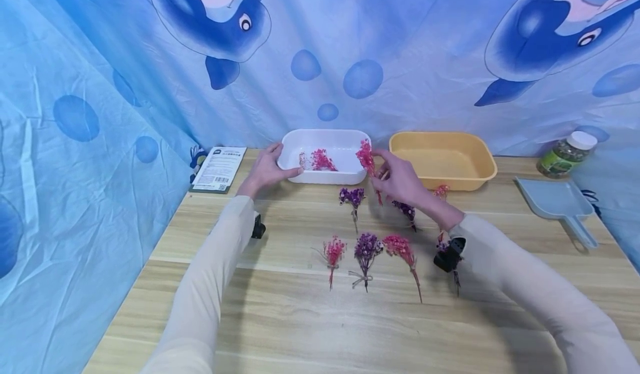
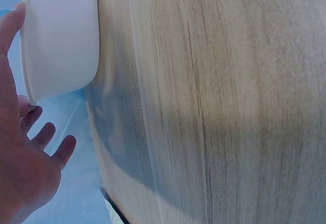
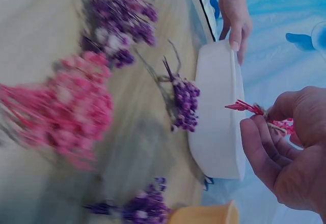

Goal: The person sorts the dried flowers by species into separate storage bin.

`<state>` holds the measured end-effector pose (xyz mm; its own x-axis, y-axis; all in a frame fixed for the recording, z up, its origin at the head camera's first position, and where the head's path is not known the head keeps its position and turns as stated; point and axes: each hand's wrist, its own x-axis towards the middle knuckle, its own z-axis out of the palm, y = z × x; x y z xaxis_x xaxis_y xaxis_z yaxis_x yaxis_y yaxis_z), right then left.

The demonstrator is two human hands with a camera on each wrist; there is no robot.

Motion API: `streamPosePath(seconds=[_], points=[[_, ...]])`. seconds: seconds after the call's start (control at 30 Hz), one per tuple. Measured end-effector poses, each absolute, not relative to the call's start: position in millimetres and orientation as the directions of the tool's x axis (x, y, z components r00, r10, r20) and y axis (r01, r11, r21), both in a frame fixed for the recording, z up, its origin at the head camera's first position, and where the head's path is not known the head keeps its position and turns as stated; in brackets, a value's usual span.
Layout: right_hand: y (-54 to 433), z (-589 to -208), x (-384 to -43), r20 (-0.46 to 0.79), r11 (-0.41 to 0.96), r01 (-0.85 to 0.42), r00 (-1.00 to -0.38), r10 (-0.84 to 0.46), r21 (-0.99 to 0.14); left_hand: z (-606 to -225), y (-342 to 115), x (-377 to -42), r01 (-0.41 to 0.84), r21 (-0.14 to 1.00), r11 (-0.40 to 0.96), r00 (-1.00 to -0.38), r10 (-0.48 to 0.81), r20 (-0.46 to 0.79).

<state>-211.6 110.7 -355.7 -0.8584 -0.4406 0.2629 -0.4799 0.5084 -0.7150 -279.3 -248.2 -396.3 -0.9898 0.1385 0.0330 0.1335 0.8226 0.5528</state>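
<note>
A white plastic tub (image 1: pixel 330 178) stands at the back of the wooden table, with pink dried flowers (image 1: pixel 322 160) lying inside. My left hand (image 1: pixel 270 168) grips its left end, thumb at the rim and a fingertip against the corner. Above the tub's right end, my right hand (image 1: pixel 400 179) pinches a tied bunch of pink dried flowers (image 1: pixel 366 156) by its stems, blooms upward. Closest to that hand on the table are a purple bunch (image 1: pixel 352 197) and another purple bunch (image 1: pixel 406 212), partly hidden under the hand.
Nearer the front lie a small pink bunch (image 1: pixel 334 249), a tied purple bunch (image 1: pixel 367 246) and a larger pink bunch (image 1: pixel 397 245). More flowers sit under my right forearm. A yellow tub (image 1: pixel 465 182), jar (image 1: pixel 567 154) and dustpan (image 1: pixel 552 199) stand right; a packet (image 1: pixel 218 168) lies left.
</note>
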Motion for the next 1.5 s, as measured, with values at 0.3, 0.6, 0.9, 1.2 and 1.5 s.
streamPosePath(seconds=[0.3,0.6,0.9,1.2,1.5], points=[[94,-340,-237,0.164,0.505,-0.457,-0.838,-0.521,-0.732,-397,-249,-278,0.131,0.565,0.814,-0.99,0.136,0.033],[83,-335,-264,0.153,0.527,-0.503,-0.807,-0.571,-0.685,-398,-248,-279,0.136,0.553,0.822,-0.99,0.132,0.046],[74,-331,-287,0.146,0.573,-0.592,-0.757,-0.637,-0.567,-398,-249,-279,0.144,0.546,0.826,-0.989,0.137,0.053],[61,-329,-300,0.109,0.595,-0.634,-0.724,-0.681,-0.494,-399,-248,-279,0.141,0.549,0.824,-0.99,0.134,0.053],[49,-338,-311,0.06,0.65,-0.64,-0.73,-0.681,-0.41,-398,-248,-278,0.131,0.548,0.827,-0.991,0.125,0.047]])
